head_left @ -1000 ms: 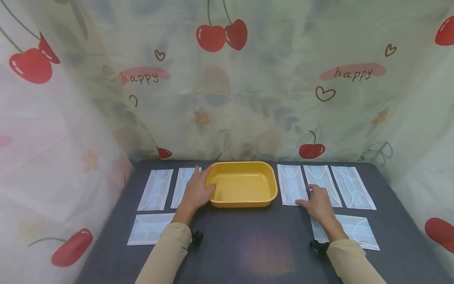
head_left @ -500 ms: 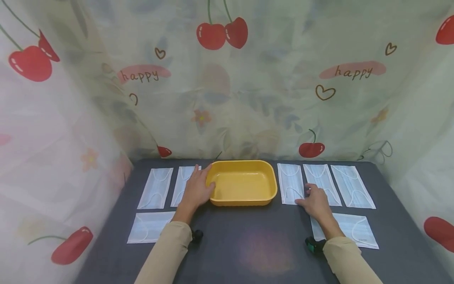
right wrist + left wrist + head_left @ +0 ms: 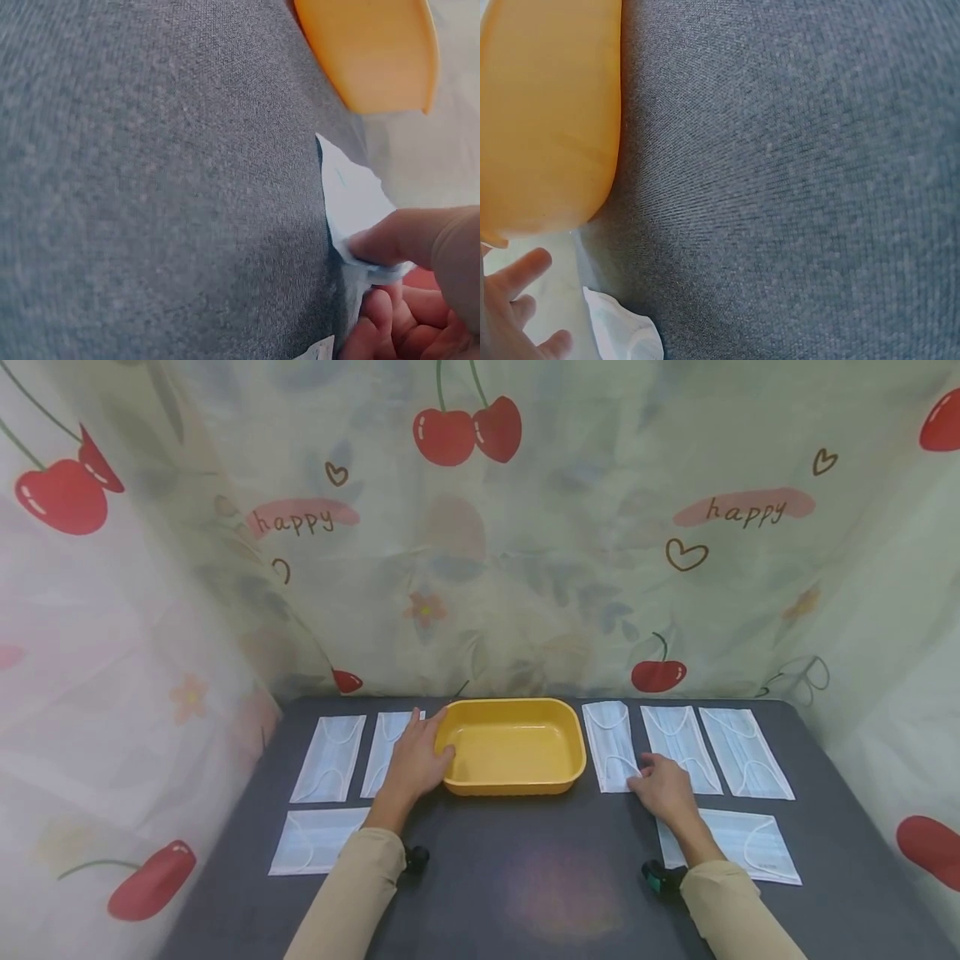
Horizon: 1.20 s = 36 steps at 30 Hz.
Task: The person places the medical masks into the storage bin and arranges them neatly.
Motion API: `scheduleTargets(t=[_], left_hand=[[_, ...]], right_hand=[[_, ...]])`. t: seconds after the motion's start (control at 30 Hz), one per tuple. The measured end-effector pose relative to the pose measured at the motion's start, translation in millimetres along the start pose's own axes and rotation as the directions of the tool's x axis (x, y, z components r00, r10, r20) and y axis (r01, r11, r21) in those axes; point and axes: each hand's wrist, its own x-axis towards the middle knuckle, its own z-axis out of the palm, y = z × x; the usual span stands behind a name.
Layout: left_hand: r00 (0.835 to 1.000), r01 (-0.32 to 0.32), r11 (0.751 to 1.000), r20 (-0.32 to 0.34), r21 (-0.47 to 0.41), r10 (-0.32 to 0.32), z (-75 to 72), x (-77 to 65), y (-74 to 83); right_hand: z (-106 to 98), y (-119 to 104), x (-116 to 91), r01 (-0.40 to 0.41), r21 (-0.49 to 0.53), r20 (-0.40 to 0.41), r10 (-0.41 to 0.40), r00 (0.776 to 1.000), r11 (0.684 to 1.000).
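Observation:
Between thumb and fingers my right hand (image 3: 666, 789) pinches the near right corner of a white face mask (image 3: 611, 743), just right of the yellow tray. In the right wrist view that mask (image 3: 352, 195) bends up at the thumb. My left hand (image 3: 417, 756) rests at the left rim of the yellow plastic tray (image 3: 517, 789), its thumb over the edge and the other fingers spread along the outside. The left wrist view shows the tray's side (image 3: 551, 112) and some fingers (image 3: 525, 274) beyond its end.
More face masks lie flat on the dark grey table (image 3: 525, 877): an upright one (image 3: 330, 760) and a sideways one (image 3: 318, 843) at left, one (image 3: 386, 735) partly behind my left hand, and others (image 3: 746, 752) at right. A cherry-printed curtain (image 3: 480, 568) encloses the table.
My right fingers have closed on the mask's corner, and the mask has narrowed and shifted slightly. The left hand and tray have stayed in place.

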Motion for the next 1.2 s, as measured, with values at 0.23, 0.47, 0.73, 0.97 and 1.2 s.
scheduleTargets(t=[0.23,0.47,0.73,0.97,1.2], left_hand=[[1.0,-0.002,1.0,0.0,-0.003,0.002,-0.9,-1.1,1.3],[1.0,0.0,1.0,0.007,0.002,0.0,-0.6,-0.7,2.2],[1.0,0.008,1.0,0.009,0.01,-0.008,-1.5,-0.3,3.8],[1.0,0.023,1.0,0.018,0.006,-0.023,-2.3,-0.8,5.5],[1.0,0.023,1.0,0.019,-0.002,-0.023,-4.0,-2.0,6.2]], right_hand=[[-3,1,0,0.017,0.03,-0.017,-0.016,1.0,0.999],[-6,1,-2,-0.057,0.184,-0.008,0.059,0.998,0.981],[-9,5,2,-0.081,0.235,-0.018,0.088,0.996,0.969],[-10,8,4,-0.12,0.373,-0.05,0.149,0.988,0.92],[-13,11,4,-0.078,0.356,-0.126,0.131,0.983,0.931]])
